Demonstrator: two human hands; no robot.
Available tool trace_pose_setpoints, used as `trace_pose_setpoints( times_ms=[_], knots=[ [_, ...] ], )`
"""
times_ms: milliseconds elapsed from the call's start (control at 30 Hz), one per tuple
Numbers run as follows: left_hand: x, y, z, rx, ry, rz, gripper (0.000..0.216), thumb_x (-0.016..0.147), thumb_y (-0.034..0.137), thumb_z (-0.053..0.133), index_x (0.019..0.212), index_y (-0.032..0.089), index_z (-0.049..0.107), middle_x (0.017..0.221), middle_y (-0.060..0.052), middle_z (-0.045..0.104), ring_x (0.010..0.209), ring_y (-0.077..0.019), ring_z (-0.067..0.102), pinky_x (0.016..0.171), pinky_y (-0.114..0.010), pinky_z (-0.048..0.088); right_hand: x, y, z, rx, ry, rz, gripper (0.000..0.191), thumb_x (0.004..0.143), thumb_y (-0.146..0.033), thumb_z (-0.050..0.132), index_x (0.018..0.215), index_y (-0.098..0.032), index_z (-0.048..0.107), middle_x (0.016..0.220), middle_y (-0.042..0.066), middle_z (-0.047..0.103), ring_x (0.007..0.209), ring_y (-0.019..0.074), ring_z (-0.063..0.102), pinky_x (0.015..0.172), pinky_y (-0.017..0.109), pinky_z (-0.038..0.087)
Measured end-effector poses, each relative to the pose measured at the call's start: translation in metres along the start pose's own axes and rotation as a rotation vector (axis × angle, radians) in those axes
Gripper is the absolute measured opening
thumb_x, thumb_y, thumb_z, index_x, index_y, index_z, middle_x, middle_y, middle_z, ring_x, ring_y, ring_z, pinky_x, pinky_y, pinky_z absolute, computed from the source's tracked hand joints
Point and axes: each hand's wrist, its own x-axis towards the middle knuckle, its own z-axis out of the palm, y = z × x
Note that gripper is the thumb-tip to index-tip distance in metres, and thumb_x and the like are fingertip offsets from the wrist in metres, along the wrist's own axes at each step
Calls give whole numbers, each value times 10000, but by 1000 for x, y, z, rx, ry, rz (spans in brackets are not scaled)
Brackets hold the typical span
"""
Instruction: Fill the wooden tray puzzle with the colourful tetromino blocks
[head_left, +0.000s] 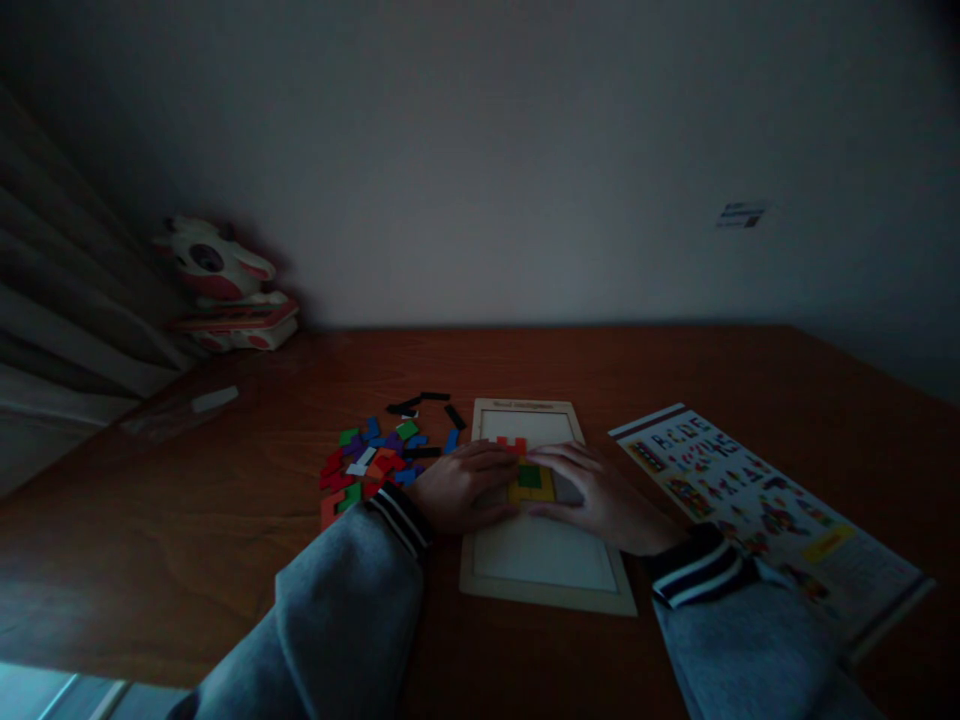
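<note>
A: Where are the blocks [531, 483]?

B: In the tray [544, 562], about the middle of it. I see a green one, yellow under it, and a red one on the far side. They sit close together.

A: What do the hands do?

B: The left hand [459, 490] lies on the left edge of the tray, and its fingers touch the blocks. The right hand [600, 497] comes from the right and its fingers touch them too. Both hands lie flat with fingers stretched out. They are not closed round anything. The blocks are between the two hands.

A: Is the rest of the tray full?

B: The near part of the tray is bare and white.

A: What is next to it?

B: Left of the tray is a pile [371, 462] of loose bits in many colours, just beside the left hand. Some black bars [429, 404] lie at the far side of the pile. Right of the tray is a sheet [757, 497] with small colour pictures.

A: And further away?

B: All of it is on a brown table [225, 520]. In the far left corner sits a red and white toy [223, 287], by a curtain [60, 330]. It is dim.
</note>
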Motion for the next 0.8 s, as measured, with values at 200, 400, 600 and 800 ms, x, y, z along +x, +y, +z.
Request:
trace_pose_setpoints(
  times_ms=[200, 400, 600, 800],
  knots=[
    [1, 2, -3, 15, 26, 13, 438, 949, 423, 571, 1300, 162, 590, 1322, -132, 624, 1255, -260, 551, 1097, -436, 442, -1, -1, -1, 20, 3, -1, 530, 850, -520, 682, 1307, -271, 582, 1286, 81, 638, 1211, 249, 581, 1032, 459, 494],
    [-7, -10, -22, 338, 172, -494, 288, 962, 219, 495, 1203, 186, 649, 1237, -111, 658, 1120, -256, 618, 1005, -438, 494, -2, 2, 0, 15, 51, 19, 440, 910, -479, 618, 1302, -282, 577, 1272, 73, 636, 1204, 246, 582, 1020, 465, 503],
    [-37, -24, -58, 548, -93, -1121, 295, 904, 184, 526, 1165, 215, 660, 1201, -142, 634, 1061, -320, 638, 869, -465, 538, -2, 1, -2, -2, 70, 12, 392, 939, -418, 585, 1317, -314, 566, 1246, 53, 637, 1189, 238, 583, 1007, 455, 508],
    [-44, -20, -74, 219, -207, -752, 213, 936, 292, 536, 1068, 215, 685, 1072, -80, 688, 1010, -236, 658, 898, -349, 507, -1, 2, -1, 12, 61, 19, 371, 949, -410, 569, 1305, -306, 573, 1229, 53, 639, 1182, 234, 583, 1008, 443, 505]
  ],
)
